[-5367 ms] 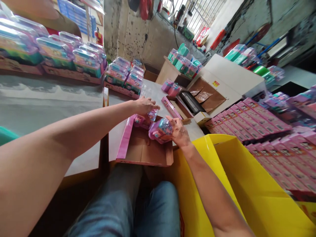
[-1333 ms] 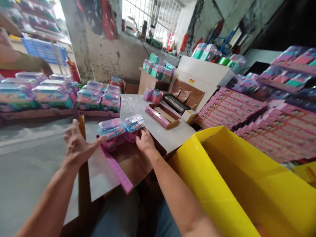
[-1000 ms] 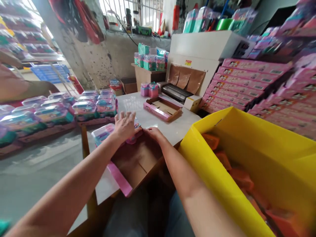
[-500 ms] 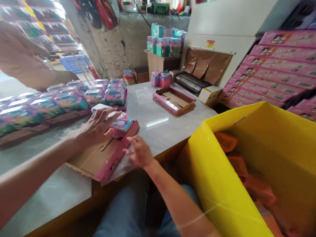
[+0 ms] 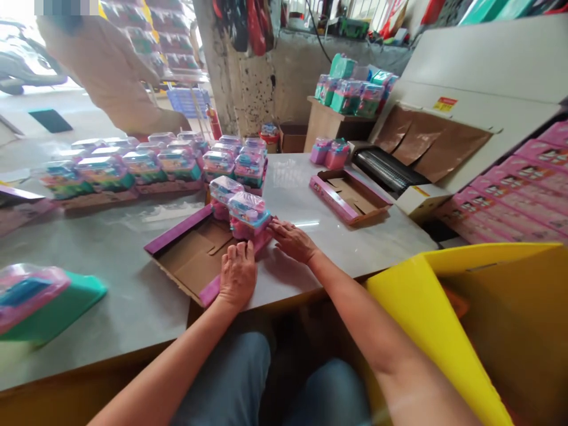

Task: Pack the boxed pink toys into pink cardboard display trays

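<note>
A pink-edged cardboard tray lies at an angle near the table's front edge. Two small pink-and-blue plastic boxes with clear lids stand side by side at its far right end; the nearer one is a plastic box. My left hand is closed over the tray's near wall, fingertips on the inner side. Against the tray's right corner, beside the nearer box, rests my right hand with its fingers stretched out; the thumb is hard to make out.
Packed trays of plastic boxes line the left back. A second cardboard tray lies before a conveyor. A yellow bin stands at right, a teal box at left. A person is beyond the table.
The view has swung left. My left hand has moved from the boxes to the tray's near wall. The tray has been turned, and my right hand now touches its right corner.
</note>
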### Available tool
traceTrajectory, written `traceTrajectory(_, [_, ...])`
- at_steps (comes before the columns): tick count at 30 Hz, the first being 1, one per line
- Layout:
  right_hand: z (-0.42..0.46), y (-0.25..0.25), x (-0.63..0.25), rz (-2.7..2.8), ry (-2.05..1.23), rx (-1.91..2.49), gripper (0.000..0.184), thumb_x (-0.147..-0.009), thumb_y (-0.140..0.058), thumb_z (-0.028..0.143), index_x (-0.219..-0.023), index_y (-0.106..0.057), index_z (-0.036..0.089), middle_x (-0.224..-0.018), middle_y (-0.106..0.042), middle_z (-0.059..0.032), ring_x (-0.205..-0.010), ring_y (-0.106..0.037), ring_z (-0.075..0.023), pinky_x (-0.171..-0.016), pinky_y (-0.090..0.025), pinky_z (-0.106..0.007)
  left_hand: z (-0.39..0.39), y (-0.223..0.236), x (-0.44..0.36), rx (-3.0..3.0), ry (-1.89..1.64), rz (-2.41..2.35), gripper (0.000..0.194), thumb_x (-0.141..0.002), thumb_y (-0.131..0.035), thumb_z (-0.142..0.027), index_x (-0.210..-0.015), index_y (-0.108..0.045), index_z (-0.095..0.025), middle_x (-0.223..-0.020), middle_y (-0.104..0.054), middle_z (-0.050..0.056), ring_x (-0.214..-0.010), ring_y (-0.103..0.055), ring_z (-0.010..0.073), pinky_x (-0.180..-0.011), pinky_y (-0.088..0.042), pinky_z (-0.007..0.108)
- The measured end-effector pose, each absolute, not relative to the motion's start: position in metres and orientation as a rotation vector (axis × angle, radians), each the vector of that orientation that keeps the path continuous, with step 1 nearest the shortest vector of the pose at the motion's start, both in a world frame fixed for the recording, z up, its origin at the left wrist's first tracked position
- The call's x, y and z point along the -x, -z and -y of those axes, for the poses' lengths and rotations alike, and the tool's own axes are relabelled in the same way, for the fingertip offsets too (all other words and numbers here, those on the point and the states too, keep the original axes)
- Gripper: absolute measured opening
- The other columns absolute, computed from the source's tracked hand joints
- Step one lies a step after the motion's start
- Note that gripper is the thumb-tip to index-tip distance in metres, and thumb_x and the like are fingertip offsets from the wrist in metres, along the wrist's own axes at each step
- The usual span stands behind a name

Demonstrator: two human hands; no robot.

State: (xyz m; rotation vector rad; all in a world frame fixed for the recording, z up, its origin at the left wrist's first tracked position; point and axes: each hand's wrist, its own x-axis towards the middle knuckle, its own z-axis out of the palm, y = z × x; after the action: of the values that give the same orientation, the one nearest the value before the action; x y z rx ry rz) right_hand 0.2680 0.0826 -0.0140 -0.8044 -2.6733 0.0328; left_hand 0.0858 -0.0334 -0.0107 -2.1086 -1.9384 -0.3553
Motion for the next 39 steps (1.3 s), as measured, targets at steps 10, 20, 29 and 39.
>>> traceTrajectory(10, [-0.087, 0.024, -0.267, 2.635, -0.065, 0.499, 0.038, -0.098, -0.051, 0.013, -0.129, -0.066, 0.029, -0.125, -0.066, -0.0052, -0.121, -0.055, -0.019, -0.112, -0.045, -0.039, 0.013, 0.01, 0.011, 2.762, 0.346, 1.402, 0.03, -0.101, -0.042, -0.022, -0.119, -0.066, -0.02, -0.099, -0.066, 0.008, -0.092, -0.058, 0.0222, -0.081, -0.049, 0.033])
traceTrajectory(20, [-0.068, 0.047, -0.251, 2.538, 0.113, 0.679, 0.025, -0.1, -0.051, 0.016, -0.115, -0.071, 0.019, -0.112, -0.07, -0.0086, -0.103, -0.06, -0.0193, -0.09, -0.049, -0.032, 0.007, 0.007, 0.034, 2.828, 0.418, 1.313, 0.028, -0.102, -0.042, -0.022, -0.115, -0.067, -0.019, -0.097, -0.067, 0.007, -0.09, -0.056, 0.0198, -0.08, -0.047, 0.032])
traceTrajectory(29, [-0.073, 0.023, -0.242, 2.671, -0.071, 0.85, 0.015, -0.099, -0.058, 0.021, -0.094, -0.072, 0.022, -0.091, -0.073, -0.0019, -0.093, -0.061, -0.0173, -0.105, -0.019, -0.043, 0.006, 0.012, -0.018, 2.588, 0.372, 1.721, 0.023, -0.1, -0.046, -0.026, -0.099, -0.067, -0.016, -0.099, -0.067, 0.009, -0.095, -0.06, 0.0231, -0.083, -0.049, 0.035])
traceTrajectory(39, [-0.044, 0.043, -0.291, 2.49, -0.046, 0.948, 0.019, -0.095, -0.053, 0.014, -0.103, -0.068, 0.021, -0.108, -0.072, -0.0067, -0.111, -0.061, -0.0222, -0.1, -0.032, -0.04, 0.036, -0.003, -0.103, 2.493, 0.354, 2.306, 0.034, -0.094, -0.038, -0.008, -0.111, -0.068, -0.011, -0.113, -0.068, 0.015, -0.106, -0.064, 0.0266, -0.09, -0.053, 0.038])
